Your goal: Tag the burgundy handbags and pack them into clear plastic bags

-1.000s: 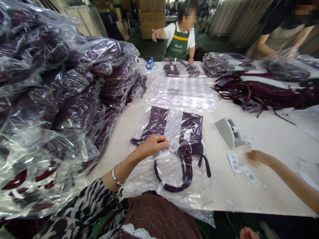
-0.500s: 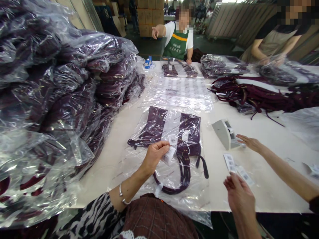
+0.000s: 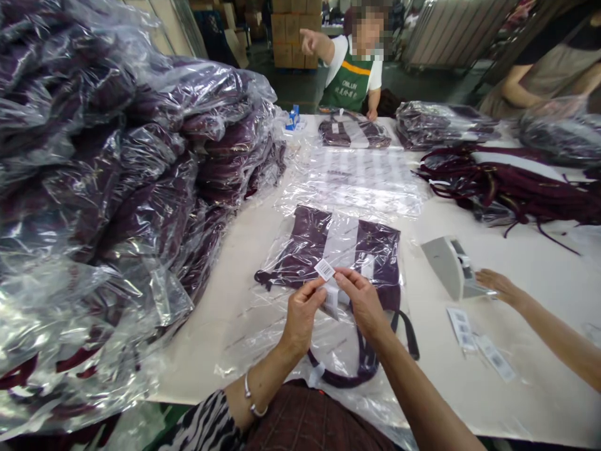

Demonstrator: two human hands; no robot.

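Observation:
A dark purple handbag (image 3: 303,241) in a clear plastic bag lies flat in front of me, a white paper band (image 3: 340,241) across it. Above its lower part, my left hand (image 3: 304,313) pinches a small barcode label (image 3: 325,269) from the left. The thumb and fingertips of my right hand (image 3: 364,304) pinch the same label's right side. A second whitish barcode piece (image 3: 331,299) hangs just below, between the hands. The bag's looped handle (image 3: 350,379) lies under my right forearm.
Wrapped purple bags (image 3: 141,169) are piled high at left. At right, another person's hand (image 3: 502,285) touches a grey-white dispenser (image 3: 446,266), with label strips (image 3: 462,329) below. Unwrapped purple bags (image 3: 511,181) lie behind. Across the table, a person in a green apron (image 3: 347,81) points left.
My right hand has left the label strips at right and come to the label beside my left hand. The strips now lie on the table. The whole view has shifted slightly.

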